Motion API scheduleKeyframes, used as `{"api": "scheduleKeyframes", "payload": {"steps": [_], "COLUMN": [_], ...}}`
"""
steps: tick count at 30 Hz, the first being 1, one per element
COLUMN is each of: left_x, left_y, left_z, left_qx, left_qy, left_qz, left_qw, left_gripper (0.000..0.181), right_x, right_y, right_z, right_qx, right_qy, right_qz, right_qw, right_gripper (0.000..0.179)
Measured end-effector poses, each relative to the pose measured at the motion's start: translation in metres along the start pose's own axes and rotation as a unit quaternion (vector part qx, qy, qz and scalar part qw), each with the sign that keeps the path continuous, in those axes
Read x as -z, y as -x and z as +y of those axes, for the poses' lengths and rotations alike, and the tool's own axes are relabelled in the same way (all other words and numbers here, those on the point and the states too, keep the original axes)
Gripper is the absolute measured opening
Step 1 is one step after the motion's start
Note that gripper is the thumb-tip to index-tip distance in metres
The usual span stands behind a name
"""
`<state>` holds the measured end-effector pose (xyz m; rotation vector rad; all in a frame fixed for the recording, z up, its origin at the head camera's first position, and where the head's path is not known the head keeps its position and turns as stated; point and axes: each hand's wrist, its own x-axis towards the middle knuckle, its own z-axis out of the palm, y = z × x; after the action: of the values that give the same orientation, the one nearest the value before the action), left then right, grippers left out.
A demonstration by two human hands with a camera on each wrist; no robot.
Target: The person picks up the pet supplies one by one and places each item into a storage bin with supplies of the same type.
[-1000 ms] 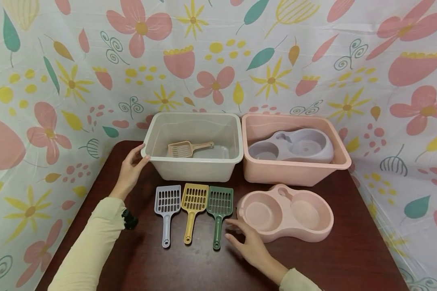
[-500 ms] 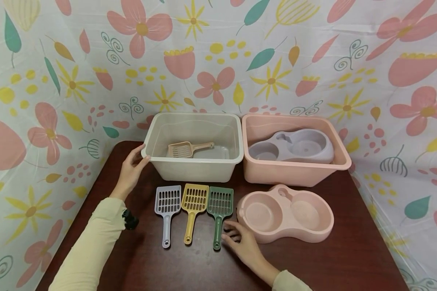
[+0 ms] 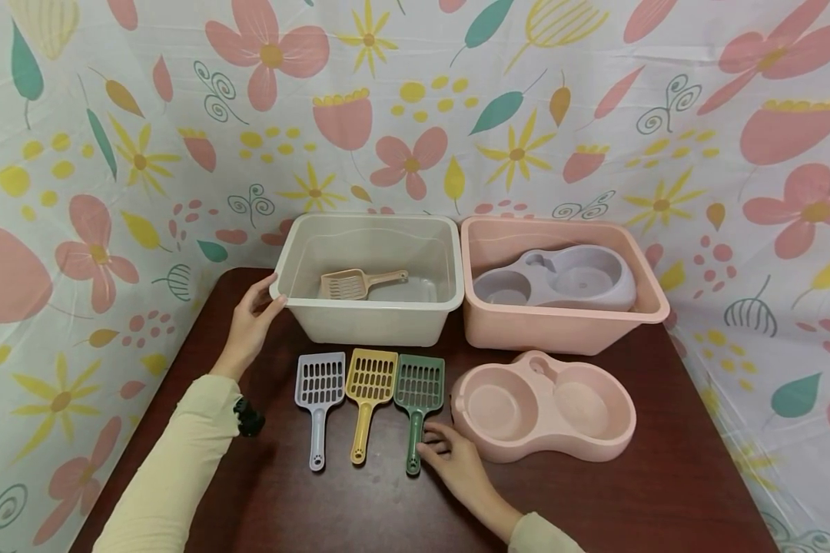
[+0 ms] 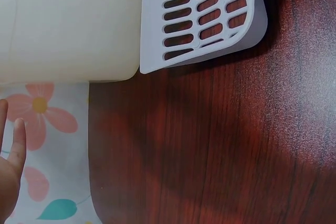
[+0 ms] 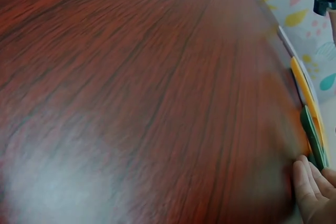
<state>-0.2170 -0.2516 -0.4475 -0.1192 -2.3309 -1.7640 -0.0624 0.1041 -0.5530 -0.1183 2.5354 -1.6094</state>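
Note:
In the head view, my left hand touches the front left corner of the grey bin, thumb and fingers spread apart. A beige slotted litter scoop lies inside that bin. Three more scoops lie side by side in front of it: lilac, yellow and green. My right hand is beside the green scoop's handle, fingertips right at its edge. The right wrist view has the fingers extended next to that handle. The lilac scoop's slotted head fills the top of the left wrist view.
A pink bin stands against the grey one, with a lilac double pet bowl inside. On the dark wooden table, a pink double bowl sits just right of my right hand. A flower-printed cloth hangs behind.
My right hand has moved slightly left, up to the green scoop's handle. The left hand stays at the grey bin's corner, and the scoops and bowls keep their places.

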Motion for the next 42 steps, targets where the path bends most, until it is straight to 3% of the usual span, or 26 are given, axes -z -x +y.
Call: {"api": "scheduleKeyframes", "payload": {"steps": [4,7,31,39,42], "left_x": [-0.002,-0.003,-0.005,-0.003,-0.002], "left_y": [0.006,0.008,0.006,-0.004,-0.004], "left_z": [0.016,0.020,0.018,-0.019,-0.017], "left_qx": [0.005,0.016,0.029,0.012,0.015], "left_qy": [-0.003,-0.001,0.033,0.023,0.024], "left_qz": [-0.003,-0.004,-0.002,0.016,0.016], "left_qw": [1.0000,0.9999,0.9990,0.9995,0.9995], "left_gripper": [0.052,0.052,0.052,0.052,0.052], "right_x": [0.000,-0.001,-0.007,-0.006,-0.004], "right_y": [-0.003,-0.006,-0.009,-0.006,-0.003], "right_z": [-0.003,-0.007,-0.015,-0.015,-0.018], "right_qx": [-0.024,-0.047,-0.090,-0.094,-0.093], "right_qy": [-0.022,-0.055,-0.140,-0.150,-0.161], "right_qz": [-0.016,-0.031,-0.049,-0.057,-0.060], "right_qw": [0.9994,0.9969,0.9848,0.9825,0.9807], "right_gripper": [0.049,0.054,0.066,0.067,0.067]}}
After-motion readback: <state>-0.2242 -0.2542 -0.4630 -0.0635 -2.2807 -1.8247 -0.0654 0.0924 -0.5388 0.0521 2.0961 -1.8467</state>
